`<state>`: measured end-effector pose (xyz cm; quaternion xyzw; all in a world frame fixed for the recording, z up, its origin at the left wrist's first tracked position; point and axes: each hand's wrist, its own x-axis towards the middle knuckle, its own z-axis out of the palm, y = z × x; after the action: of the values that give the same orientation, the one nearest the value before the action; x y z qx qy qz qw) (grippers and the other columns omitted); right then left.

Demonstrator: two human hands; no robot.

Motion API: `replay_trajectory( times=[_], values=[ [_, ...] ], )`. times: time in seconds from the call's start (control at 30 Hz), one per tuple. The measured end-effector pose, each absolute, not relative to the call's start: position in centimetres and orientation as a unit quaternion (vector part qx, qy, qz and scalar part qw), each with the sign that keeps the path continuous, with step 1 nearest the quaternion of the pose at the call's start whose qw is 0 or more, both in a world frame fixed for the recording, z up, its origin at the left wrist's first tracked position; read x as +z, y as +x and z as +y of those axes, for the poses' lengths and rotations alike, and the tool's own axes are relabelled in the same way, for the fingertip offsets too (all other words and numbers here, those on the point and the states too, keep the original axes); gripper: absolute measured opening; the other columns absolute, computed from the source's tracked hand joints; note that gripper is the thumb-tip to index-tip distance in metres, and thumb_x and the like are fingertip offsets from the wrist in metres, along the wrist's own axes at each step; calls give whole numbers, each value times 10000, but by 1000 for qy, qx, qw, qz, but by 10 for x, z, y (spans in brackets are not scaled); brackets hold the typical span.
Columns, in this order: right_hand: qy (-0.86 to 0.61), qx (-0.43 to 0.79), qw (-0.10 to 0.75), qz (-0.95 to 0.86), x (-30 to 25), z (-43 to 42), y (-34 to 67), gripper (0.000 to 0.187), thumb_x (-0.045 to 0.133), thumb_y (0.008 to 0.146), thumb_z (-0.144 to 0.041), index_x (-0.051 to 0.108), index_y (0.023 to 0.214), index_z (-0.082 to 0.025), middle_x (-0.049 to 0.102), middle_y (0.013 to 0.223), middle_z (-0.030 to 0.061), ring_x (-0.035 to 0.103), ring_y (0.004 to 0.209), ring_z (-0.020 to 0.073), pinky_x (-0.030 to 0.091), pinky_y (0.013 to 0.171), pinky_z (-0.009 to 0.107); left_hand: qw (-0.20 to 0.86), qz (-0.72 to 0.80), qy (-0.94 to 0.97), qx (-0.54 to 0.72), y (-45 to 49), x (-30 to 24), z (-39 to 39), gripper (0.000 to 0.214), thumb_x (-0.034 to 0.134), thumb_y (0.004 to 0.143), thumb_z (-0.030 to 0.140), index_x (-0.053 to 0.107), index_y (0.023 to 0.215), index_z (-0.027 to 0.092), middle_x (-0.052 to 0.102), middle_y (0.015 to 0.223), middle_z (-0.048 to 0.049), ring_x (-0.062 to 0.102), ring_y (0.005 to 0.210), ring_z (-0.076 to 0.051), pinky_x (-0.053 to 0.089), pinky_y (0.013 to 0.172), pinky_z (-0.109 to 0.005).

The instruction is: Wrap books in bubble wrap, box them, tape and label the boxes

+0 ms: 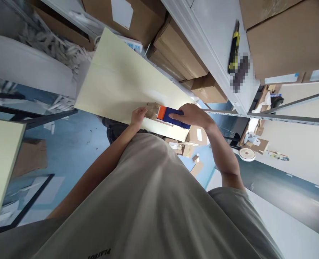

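A flat dark blue box with an orange and white end (172,116) is over the pale yellow tabletop (116,72). My right hand (193,114) grips it from above, thumb lying across its blue face. Beside the orange end is a small brown cardboard box (152,109), its far side shiny as if taped. My left hand (139,116) pinches the near left end of this cardboard box with closed fingers. Whether the blue box lies on the cardboard one or partly inside it, I cannot tell.
Cardboard boxes (179,48) line a shelf beyond the table. A yellow and black utility knife (234,48) lies on the white shelf board (213,32). Shredded white packing material (51,50) is piled at left. More cartons (198,136) stand below the table's right end.
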<state>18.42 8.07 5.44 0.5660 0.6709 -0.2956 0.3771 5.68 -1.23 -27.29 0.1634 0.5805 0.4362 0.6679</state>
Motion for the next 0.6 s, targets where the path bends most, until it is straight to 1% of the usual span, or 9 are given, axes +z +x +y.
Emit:
replay_trajectory(
  times=[0.1,0.2,0.33,0.4,0.43,0.47,0.53,0.57,0.6],
  values=[
    [577,-281,390,660,49,80,178,658,508,1023,-773,603,721,-196,665,695,82,575,632,174,343,622,327,669,577,171,437,64,-282,-14,325,789,850,518,746,843,195,711,777,-32,625,755,-178,453,693,-291],
    [581,-265,406,654,39,79,173,650,509,1023,-764,633,744,-190,681,727,95,586,654,183,346,632,330,641,578,204,462,71,-289,-13,266,769,891,462,746,876,197,744,859,-52,661,822,-194,495,777,-318],
    [586,-234,422,651,30,78,167,643,514,1024,-755,666,778,-180,714,801,126,612,702,203,354,643,331,608,596,237,468,81,-298,-8,239,774,933,424,735,879,194,730,869,-64,662,877,-205,515,865,-357],
    [589,-226,428,647,30,80,164,645,511,1026,-756,673,791,-177,721,810,132,620,713,209,357,641,330,604,610,238,455,81,-302,-6,237,807,922,415,725,932,193,712,870,-63,650,876,-203,513,871,-366],
    [589,-225,431,645,31,81,163,645,511,1027,-756,675,795,-177,721,804,132,621,713,211,359,640,330,604,617,241,444,79,-303,-6,264,827,908,406,720,1009,187,708,884,-62,643,862,-201,512,867,-372],
    [588,-227,435,644,32,82,162,645,512,1027,-755,676,794,-176,718,793,131,622,710,212,360,638,330,604,622,248,432,76,-303,-7,343,848,889,391,704,1116,178,708,912,-64,639,847,-200,510,864,-378],
    [584,-235,441,639,34,86,161,642,518,1026,-749,680,792,-173,711,772,128,621,699,215,366,631,333,606,619,276,416,64,-297,-7,592,891,833,350,632,1333,169,722,1031,-84,655,873,-208,516,886,-389],
    [584,-240,443,637,35,87,160,637,524,1024,-743,687,800,-170,710,769,129,624,699,218,371,630,334,609,602,304,418,58,-291,-6,703,908,804,335,594,1413,174,722,1134,-107,674,948,-226,521,923,-396],
    [584,-242,443,636,36,88,161,628,532,1023,-735,697,818,-165,711,772,132,631,707,224,380,633,335,611,572,346,424,52,-282,-5,783,922,774,327,576,1462,189,706,1254,-132,679,1065,-256,521,977,-408]
  ],
)
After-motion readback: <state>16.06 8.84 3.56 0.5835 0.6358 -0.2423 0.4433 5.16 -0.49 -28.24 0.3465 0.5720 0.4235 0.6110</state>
